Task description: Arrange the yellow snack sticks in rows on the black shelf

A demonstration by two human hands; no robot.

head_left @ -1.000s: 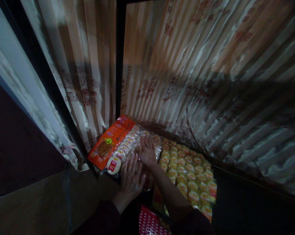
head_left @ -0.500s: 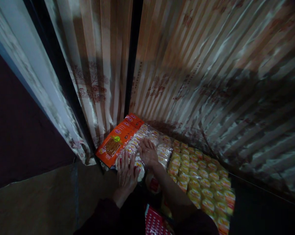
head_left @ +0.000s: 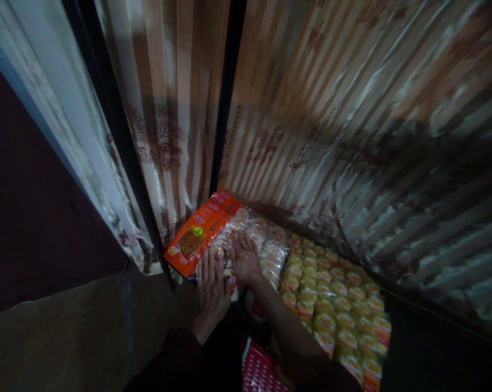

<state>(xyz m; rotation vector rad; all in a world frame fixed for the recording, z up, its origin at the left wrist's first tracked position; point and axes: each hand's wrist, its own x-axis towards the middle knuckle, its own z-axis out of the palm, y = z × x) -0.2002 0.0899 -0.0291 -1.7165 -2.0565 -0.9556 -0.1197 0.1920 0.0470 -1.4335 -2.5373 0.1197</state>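
My left hand lies flat, fingers stretched out, over the near end of a row of clear-wrapped white snack packets. Its fingertips are by the lower edge of the orange snack bags, which overlap in a row and have a window showing brown sticks. My right hand rests palm down with extended fingers on the white packets, just right of the left hand. More white packets show beyond it. Several rows of yellow-wrapped packets spread out to the right, partly behind my right forearm.
A pleated, printed curtain hangs behind the packets, with dark upright posts along it. A red package with white dots is at the bottom, near my body. Brown floor lies at the lower left, beside a dark panel.
Both hands stay on the white packets, with the right hand shifted slightly. The view has moved a little, so the curtain and orange bags appear slightly further right.
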